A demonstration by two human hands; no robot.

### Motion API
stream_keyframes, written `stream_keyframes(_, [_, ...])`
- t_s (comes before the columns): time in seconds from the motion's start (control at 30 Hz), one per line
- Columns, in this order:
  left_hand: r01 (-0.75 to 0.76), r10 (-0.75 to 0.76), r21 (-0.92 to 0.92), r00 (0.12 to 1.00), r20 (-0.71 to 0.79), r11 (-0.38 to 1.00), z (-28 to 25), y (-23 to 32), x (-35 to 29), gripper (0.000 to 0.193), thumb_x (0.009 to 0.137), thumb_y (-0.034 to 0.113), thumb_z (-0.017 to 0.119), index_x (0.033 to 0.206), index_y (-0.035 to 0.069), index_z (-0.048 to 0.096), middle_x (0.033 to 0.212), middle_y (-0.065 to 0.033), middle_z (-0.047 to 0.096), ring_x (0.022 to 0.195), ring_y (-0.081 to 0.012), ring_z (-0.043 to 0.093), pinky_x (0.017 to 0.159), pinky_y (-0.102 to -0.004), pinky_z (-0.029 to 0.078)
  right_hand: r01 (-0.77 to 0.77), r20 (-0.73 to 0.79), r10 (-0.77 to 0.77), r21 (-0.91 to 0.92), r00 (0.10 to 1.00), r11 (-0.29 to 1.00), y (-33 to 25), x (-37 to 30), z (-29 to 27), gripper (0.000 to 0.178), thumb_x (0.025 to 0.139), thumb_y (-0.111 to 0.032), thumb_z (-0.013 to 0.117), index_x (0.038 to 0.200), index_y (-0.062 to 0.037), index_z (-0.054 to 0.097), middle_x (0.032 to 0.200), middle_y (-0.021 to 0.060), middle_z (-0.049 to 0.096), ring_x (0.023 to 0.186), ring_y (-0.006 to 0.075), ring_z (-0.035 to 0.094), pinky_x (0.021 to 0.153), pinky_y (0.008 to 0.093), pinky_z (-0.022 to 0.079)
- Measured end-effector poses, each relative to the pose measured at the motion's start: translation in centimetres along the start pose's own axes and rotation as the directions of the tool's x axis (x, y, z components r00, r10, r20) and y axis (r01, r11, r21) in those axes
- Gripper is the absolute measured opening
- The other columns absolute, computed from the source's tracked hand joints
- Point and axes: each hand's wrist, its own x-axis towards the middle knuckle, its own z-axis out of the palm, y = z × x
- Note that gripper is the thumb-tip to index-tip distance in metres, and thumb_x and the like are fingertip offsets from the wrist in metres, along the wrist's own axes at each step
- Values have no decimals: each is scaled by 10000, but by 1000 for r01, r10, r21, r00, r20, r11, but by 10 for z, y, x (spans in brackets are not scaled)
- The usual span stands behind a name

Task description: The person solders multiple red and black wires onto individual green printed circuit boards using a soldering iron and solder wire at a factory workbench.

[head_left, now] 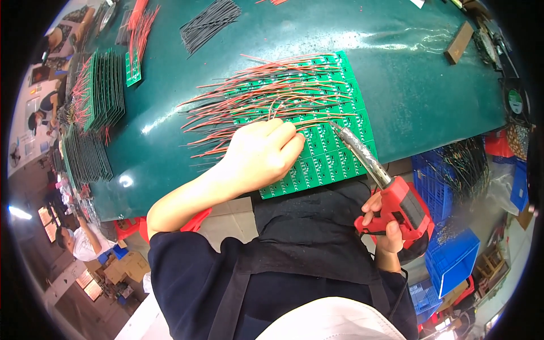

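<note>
A green panel of small circuit boards [328,161] lies at the table's near edge, in front of my body. Rows of red and black wires [226,107] stretch across its upper part and stick out past its left side. My left hand [258,156] rests over the panel with its fingers closed on a wire; the fingertips are partly hidden. In my right hand [388,238] is a red soldering gun [405,207], gripped by its handle. Its long metal barrel slants up and left, and the tip is at a wire end on the panel, right of my left hand.
Stacked green boards with wires [105,90] stand on the green table [425,107] at left. A bundle of black wires [209,25] lies at the back, a brown block [459,42] at far right. Blue crates [450,260] stand below the table's right. Other people sit at far left.
</note>
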Motion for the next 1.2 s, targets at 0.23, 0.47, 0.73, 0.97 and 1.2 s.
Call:
stream_keyframes(0.23, [12, -12, 1, 1000, 29, 1000, -5, 2, -1, 122, 636, 97, 588, 743, 50, 556, 672, -29, 473, 629, -162, 533, 529, -288, 457, 139, -48, -140, -35, 989, 990, 0, 11, 9, 499, 807, -416, 515, 927, 69, 501, 809, 210, 542, 525, 171, 515, 508, 244, 428])
stream_keyframes(0.47, [120, -108, -91, 986, 130, 989, -31, -5, 7, 167, 678, 61, 694, 830, 49, 626, 726, -54, 574, 641, -212, 587, 542, -324, 488, 169, -51, -166, 73, 985, 983, 1, 21, -4, 506, 798, -391, 562, 971, 82, 514, 850, 199, 535, 746, 225, 560, 542, 268, 488])
stream_keyframes(0.73, [466, -461, 51, 883, -84, 883, -57, -114, 12, 139, 790, 92, 639, 921, 47, 653, 865, -87, 631, 758, -236, 615, 676, -308, 492, 318, -102, -305, 145, 947, 937, 3, 31, -10, 468, 802, -329, 522, 994, 95, 473, 865, 176, 507, 766, 237, 550, 467, 259, 486])
stream_keyframes(0.97, [363, -307, 447, 932, -195, 818, -19, -175, 26, 170, 810, 246, 624, 935, 131, 640, 910, -27, 599, 904, -217, 587, 741, -340, 503, 335, -91, -327, 91, 941, 938, 6, 32, -11, 509, 831, -360, 461, 1018, 112, 436, 847, 153, 469, 743, 218, 516, 393, 229, 426])
stream_keyframes(1.2, [390, -377, 537, 916, -140, 748, -15, -180, 40, 108, 821, 186, 588, 890, 111, 623, 851, -42, 593, 855, -243, 593, 697, -335, 489, 321, -92, -313, 95, 945, 942, 3, 36, -14, 515, 828, -357, 465, 1031, 115, 432, 856, 158, 473, 739, 219, 516, 393, 230, 430])
